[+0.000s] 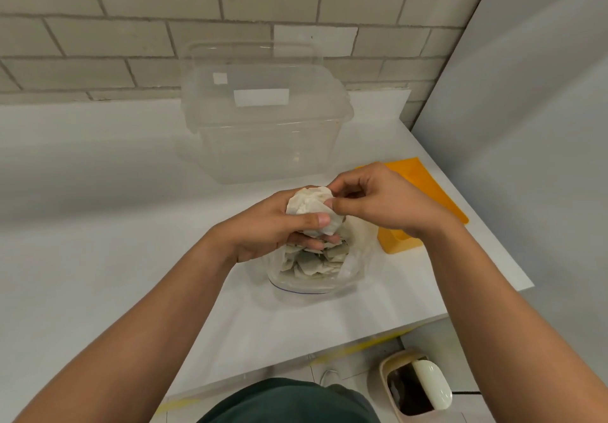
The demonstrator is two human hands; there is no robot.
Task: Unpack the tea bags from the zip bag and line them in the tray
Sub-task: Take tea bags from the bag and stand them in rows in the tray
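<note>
A bunch of tea bags (pixel 309 208) is gripped in the left hand (pixel 273 225) above the open zip bag (pixel 312 268). One is pinched by the right hand (pixel 371 202). The orange tray (pixel 424 189) lies just right, on the counter (pixel 98 192).

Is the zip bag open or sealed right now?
Open: the zip bag mouth gapes wide, with tea bags visible inside.
</note>
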